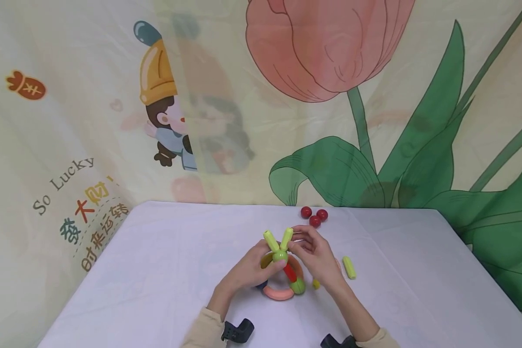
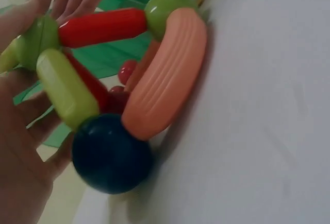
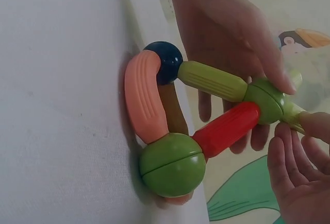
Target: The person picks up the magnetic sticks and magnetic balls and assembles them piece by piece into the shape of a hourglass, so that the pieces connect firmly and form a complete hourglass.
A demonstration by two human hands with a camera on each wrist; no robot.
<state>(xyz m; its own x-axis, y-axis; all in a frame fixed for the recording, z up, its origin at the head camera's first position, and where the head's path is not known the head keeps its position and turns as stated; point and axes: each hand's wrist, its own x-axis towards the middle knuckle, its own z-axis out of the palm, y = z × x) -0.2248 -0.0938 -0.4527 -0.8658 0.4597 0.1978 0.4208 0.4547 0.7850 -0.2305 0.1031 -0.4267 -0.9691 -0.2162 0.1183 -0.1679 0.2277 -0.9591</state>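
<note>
A toy frame of magnetic rods and balls stands on the white table, its ring of curved rods at the bottom. My left hand (image 1: pixel 248 268) holds the green ball (image 1: pixel 280 256) at the top, the thumb across its front. Two light-green rods (image 1: pixel 270 240) rise from that ball in a V. With thumb and fingertips, my right hand (image 1: pixel 319 256) pinches the right-hand rod (image 1: pixel 286 238). Below, a red rod (image 3: pixel 229 130) and a yellow-green rod (image 3: pixel 214 81) slope down to another green ball (image 3: pixel 172 165) and a dark blue ball (image 2: pixel 112 153). A pink curved rod (image 1: pixel 278 293) joins those two.
Three red balls (image 1: pixel 315 221) lie near the table's back edge. A loose light-green rod (image 1: pixel 349 267) lies right of my right hand. Beside that wrist is a small yellow piece (image 1: pixel 316 283), partly hidden. A printed curtain (image 1: pixel 226 96) hangs behind the table (image 1: pixel 126 290).
</note>
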